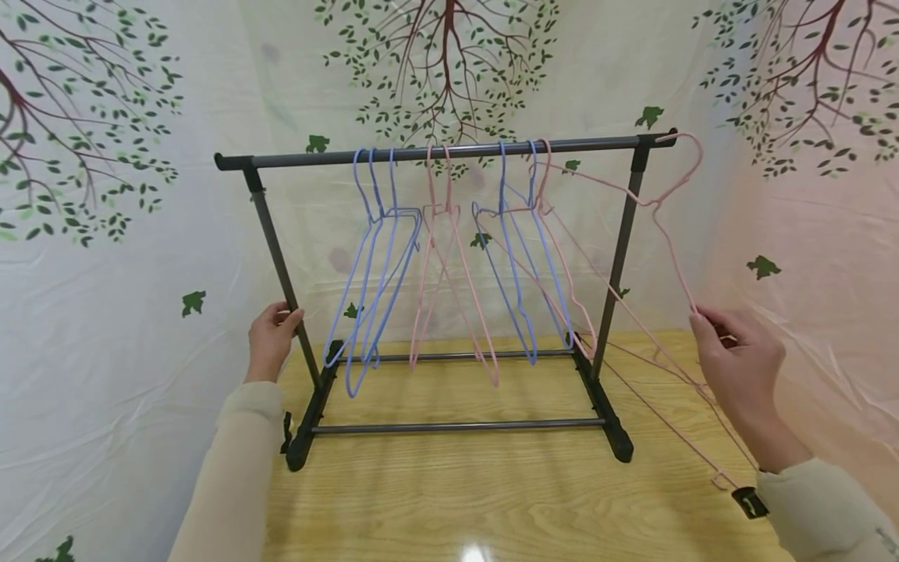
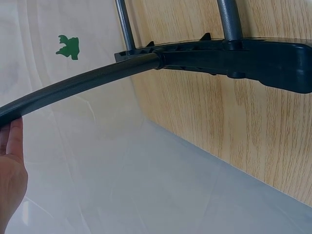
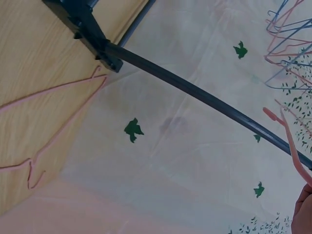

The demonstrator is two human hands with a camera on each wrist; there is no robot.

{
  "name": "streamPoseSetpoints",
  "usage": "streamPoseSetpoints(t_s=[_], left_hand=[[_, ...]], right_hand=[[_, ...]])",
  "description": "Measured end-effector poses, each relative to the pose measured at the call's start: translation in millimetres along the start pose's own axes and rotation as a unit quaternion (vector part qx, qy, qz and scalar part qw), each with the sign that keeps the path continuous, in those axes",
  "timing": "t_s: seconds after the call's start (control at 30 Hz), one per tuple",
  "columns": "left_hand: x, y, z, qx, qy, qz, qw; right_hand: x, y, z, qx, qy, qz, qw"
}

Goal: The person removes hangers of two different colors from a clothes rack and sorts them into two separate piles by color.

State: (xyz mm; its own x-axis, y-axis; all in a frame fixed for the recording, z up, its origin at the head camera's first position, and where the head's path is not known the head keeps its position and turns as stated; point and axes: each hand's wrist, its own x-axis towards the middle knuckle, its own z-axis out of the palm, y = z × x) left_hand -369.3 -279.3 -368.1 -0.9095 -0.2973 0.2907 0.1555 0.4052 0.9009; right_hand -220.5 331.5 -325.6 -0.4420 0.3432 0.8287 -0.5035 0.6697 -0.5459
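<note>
A black clothes rack [image 1: 449,152] stands on the table. My left hand [image 1: 270,343] holds its left post [image 1: 277,250] partway down; the left wrist view shows fingers [image 2: 14,141] against the post. At the right, my right hand [image 1: 744,363] pinches a pink clothes hanger [image 1: 676,250] by one arm. This hanger's hook [image 1: 691,168] is near the bar's right end, and its other arm stretches left past the right post [image 1: 621,234]. On the bar hang several blue hangers [image 1: 372,281] and pink hangers [image 1: 463,265] in loose groups.
More pink wire [image 1: 667,429] lies on the wooden table [image 1: 449,499] right of the rack; the right wrist view shows a pink hanger [image 3: 68,124] there. A leaf-patterned cloth [image 1: 232,94] surrounds the table. Black feet [image 1: 611,429] stick out forward under the posts.
</note>
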Motion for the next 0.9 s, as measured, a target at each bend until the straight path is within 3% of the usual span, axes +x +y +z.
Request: streamPoseSetpoints(t_s=[0.13, 0.3, 0.47, 0.9], left_hand=[[1.0, -0.8, 0.2, 0.002, 0.0, -0.002, 1.0], [3.0, -2.2, 0.5, -0.004, 0.0, -0.003, 1.0], [4.0, -3.0, 1.3, -0.011, -0.001, -0.001, 0.9999], [3.0, -2.4, 0.2, -0.007, -0.007, -0.004, 0.9999]], right_hand=[[-7.5, -7.0, -0.2, 0.022, 0.014, 0.002, 0.9997], [-15.7, 12.0, -1.5, 0.046, 0.031, -0.022, 0.9982], [-21.3, 26.1, -3.7, 0.048, 0.074, -0.046, 0.9951], [-32.8, 0.9, -18.5, 0.091, 0.124, -0.074, 0.9853]])
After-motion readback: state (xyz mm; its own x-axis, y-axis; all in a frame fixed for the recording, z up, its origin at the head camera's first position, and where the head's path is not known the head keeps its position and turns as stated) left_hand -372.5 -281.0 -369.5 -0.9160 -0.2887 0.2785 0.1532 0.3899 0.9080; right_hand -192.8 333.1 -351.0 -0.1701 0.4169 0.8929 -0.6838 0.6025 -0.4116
